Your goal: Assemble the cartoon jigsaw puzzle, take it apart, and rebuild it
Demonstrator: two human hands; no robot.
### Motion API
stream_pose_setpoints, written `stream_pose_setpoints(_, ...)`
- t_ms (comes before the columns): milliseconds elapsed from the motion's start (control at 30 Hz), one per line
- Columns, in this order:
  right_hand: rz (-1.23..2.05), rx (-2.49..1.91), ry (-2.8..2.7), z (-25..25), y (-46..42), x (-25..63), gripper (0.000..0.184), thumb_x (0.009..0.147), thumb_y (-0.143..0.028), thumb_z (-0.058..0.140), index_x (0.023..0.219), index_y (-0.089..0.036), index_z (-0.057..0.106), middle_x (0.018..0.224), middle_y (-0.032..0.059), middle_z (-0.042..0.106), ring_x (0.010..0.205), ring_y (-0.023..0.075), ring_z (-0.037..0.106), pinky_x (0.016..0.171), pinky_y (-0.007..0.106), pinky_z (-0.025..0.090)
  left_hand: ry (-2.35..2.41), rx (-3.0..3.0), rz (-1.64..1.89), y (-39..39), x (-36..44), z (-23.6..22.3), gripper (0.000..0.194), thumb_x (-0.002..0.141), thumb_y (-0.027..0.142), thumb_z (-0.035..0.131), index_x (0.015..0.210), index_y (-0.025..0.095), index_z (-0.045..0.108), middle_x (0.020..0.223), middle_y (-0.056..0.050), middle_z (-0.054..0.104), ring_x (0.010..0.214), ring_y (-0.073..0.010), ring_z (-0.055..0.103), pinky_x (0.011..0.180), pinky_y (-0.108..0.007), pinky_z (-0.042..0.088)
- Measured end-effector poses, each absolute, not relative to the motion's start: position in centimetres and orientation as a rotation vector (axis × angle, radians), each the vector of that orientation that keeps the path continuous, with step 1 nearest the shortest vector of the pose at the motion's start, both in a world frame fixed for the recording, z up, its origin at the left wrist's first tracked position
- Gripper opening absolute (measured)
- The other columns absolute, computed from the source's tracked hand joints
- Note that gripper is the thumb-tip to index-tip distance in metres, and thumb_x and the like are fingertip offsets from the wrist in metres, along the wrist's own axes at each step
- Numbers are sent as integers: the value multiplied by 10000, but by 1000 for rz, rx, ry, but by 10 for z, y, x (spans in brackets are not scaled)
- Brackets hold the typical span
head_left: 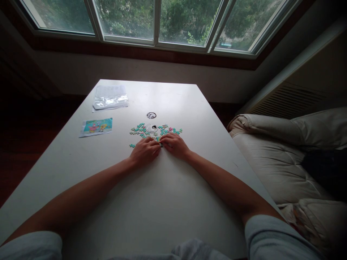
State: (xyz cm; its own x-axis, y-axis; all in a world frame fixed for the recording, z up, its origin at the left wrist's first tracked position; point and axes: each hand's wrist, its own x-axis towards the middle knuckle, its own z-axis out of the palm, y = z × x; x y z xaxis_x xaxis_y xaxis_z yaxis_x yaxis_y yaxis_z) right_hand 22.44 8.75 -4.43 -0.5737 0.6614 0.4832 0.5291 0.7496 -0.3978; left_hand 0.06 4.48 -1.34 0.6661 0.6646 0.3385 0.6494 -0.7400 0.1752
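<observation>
Small jigsaw puzzle pieces point(141, 129), mostly teal and green with some pink and yellow, are scattered on the white table. At the near edge of that scatter, my left hand point(146, 150) and my right hand point(175, 145) meet, fingers closed and fingertips nearly touching. Between the fingertips is a puzzle piece point(160, 142), largely covered by the fingers; whether it is joined to others I cannot tell. Among the pieces lies a round silvery disc-like item point(151, 128), and a second round item point(151, 115) lies just beyond it.
To the left on the white table point(151, 213) lies a colourful cartoon picture sheet point(97, 126). Behind it is a clear plastic bag point(111, 97) over paper. A beige sofa point(276, 162) stands along the right side. Beyond the far table edge is a wall with windows point(130, 18).
</observation>
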Motion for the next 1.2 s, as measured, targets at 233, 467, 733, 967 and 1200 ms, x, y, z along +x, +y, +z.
stream_pose_setpoints(233,287,-858,-2330,-42,86,226,176,972,-196,591,1018,-255,750,1110,40,757,1058,215,658,962,389,470,1502,2658,724,72,-24,-11,253,984,264,523,1050,232,766,1091,-50,748,1025,-255,583,936,-413,469)
stream_pose_setpoints(467,303,-809,-2332,-41,86,227,178,981,-205,574,1009,-255,742,1089,46,761,1025,208,664,942,374,489,1923,2520,547,98,-59,-13,261,937,283,556,1064,248,782,1097,-100,702,1065,-315,544,897,-462,436)
stream_pose_setpoints(733,308,-787,-2334,-39,85,228,176,975,-191,576,1012,-254,736,1074,49,760,1015,208,666,934,370,494,1961,2520,526,101,-60,-15,255,928,307,554,1015,252,788,1083,-93,701,1063,-314,536,893,-458,423)
stream_pose_setpoints(967,317,-795,-2335,-38,85,227,181,985,-207,563,1012,-250,737,1076,51,761,1014,206,666,931,368,492,1983,2460,520,101,-61,-14,244,913,307,556,978,257,785,1088,-88,702,1073,-308,541,908,-449,435)
stream_pose_setpoints(1200,324,-810,-2342,-38,85,227,197,997,-236,549,1028,-260,743,1090,53,760,1026,211,662,949,382,496,1955,2399,560,101,-61,-12,165,858,304,594,915,240,735,1034,-96,704,1017,-305,562,869,-432,449)
